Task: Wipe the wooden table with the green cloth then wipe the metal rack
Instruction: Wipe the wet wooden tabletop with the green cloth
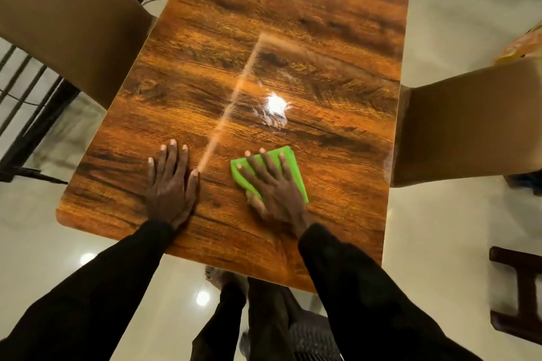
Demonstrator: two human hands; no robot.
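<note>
I'm watching the green cloth [298,182] lying flat on the wooden worktop [293,38], near its close edge and right of centre. The right hand [275,193] is pressing on it, fingers spread straight. The left hand [171,182] is resting flat on bare wood nearby, fingers straight. Brown chairs [67,17] are flanking the worktop.

A folded bright green cloth [286,161] lies flat near the front edge of the glossy wooden table [264,38].
</note>
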